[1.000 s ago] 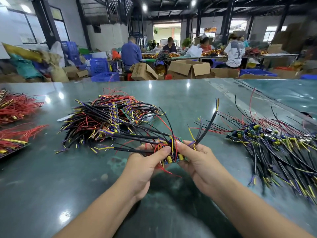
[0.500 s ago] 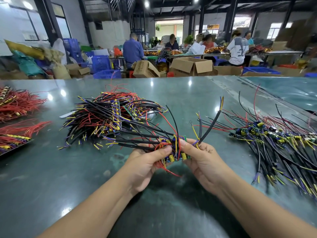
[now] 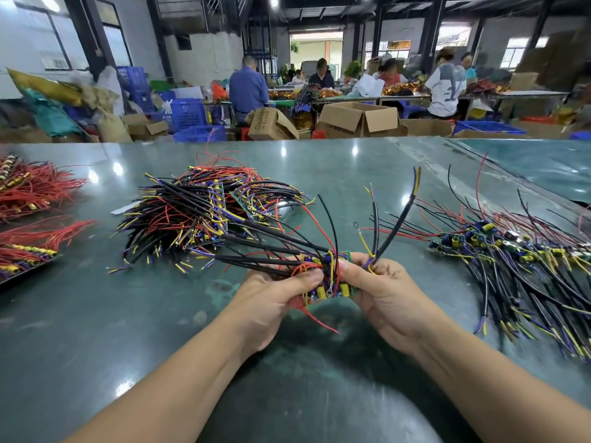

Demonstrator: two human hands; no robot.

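One small circuit board (image 3: 332,290) is held just above the table (image 3: 96,330). Our left hand (image 3: 271,302) grips the board's left edge; our right hand (image 3: 387,298) pinches its right edge and several wires (image 3: 374,255). We seem to be sorting these wires; next, separate them gently.

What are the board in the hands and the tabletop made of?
Board: thin green laminate, probably fibreglass circuit board, from its green edge and mounted parts. Its wires: matte plastic sheathing, black, red, yellow. Tabletop: smooth glossy green sheet, possibly glass or coating; lamps reflect in it.
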